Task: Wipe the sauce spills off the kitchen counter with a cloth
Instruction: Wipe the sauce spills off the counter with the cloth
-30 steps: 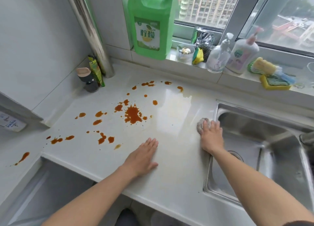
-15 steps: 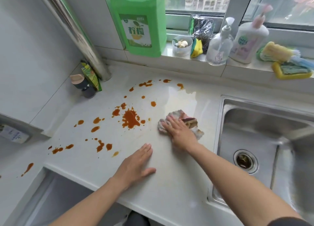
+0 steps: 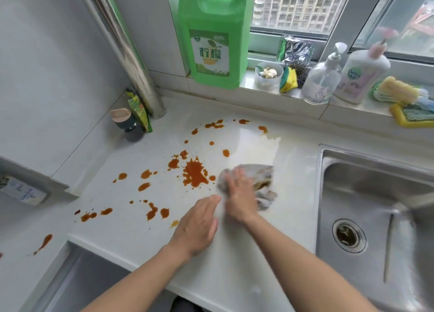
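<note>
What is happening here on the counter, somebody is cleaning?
Yes. A person presses a crumpled cloth onto the white counter with the right hand, just beside the biggest sauce spill. The left hand rests flat on the counter. Many orange-brown spots remain to the left and toward the window. The sink is at the right.

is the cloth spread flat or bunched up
Bunched up: the stained grey cloth lies crumpled in folds under the right hand, which presses it on the white counter.
</note>
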`<action>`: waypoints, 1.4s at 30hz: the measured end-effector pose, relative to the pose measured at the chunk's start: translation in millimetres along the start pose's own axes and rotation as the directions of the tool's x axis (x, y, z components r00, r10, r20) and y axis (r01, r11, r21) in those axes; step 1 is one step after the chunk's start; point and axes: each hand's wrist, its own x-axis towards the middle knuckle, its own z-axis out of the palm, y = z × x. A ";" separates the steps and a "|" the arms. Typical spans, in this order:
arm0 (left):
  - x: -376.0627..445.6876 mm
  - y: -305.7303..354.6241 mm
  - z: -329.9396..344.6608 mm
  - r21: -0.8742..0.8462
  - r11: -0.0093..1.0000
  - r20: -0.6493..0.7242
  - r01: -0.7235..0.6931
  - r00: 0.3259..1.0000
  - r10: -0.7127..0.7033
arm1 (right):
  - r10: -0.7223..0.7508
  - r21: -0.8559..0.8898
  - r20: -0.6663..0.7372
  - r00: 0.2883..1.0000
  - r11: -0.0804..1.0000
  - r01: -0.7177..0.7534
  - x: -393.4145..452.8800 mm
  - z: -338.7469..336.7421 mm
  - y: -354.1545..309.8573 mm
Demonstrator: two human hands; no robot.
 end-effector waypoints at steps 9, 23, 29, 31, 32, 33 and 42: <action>4.9 -36.5 1.2 0.084 0.983 0.151 0.161 0.973 -0.172 | 0.227 0.400 -0.101 0.969 0.901 -0.170 -4.7 -33.0 3.6; 118.1 3.3 54.4 0.268 0.952 0.283 -0.149 0.957 0.070 | 0.546 -0.157 -0.312 0.778 0.778 -0.609 -32.3 -19.7 114.1; 197.9 38.6 71.5 0.262 0.880 0.330 -0.397 0.894 0.305 | 0.548 -0.086 -0.376 0.747 0.782 -0.617 -26.3 -17.2 117.9; 228.9 46.3 67.5 0.258 0.882 0.350 -0.394 0.889 0.295 | 0.543 -0.081 -0.386 0.746 0.785 -0.614 -25.8 -16.1 118.6; 244.7 48.2 66.5 0.247 0.891 0.357 -0.381 0.891 0.282 | 0.545 -0.076 -0.387 0.744 0.785 -0.615 -27.0 -14.6 119.5; 261.4 48.9 64.7 0.227 0.910 0.364 -0.347 0.897 0.251 | 0.545 -0.075 -0.390 0.742 0.784 -0.616 -27.3 -14.0 120.7; 315.1 -35.4 19.5 0.265 0.931 0.213 0.252 0.926 -0.312 | 0.549 -0.091 -0.390 0.739 0.776 -0.624 -25.5 -14.1 121.6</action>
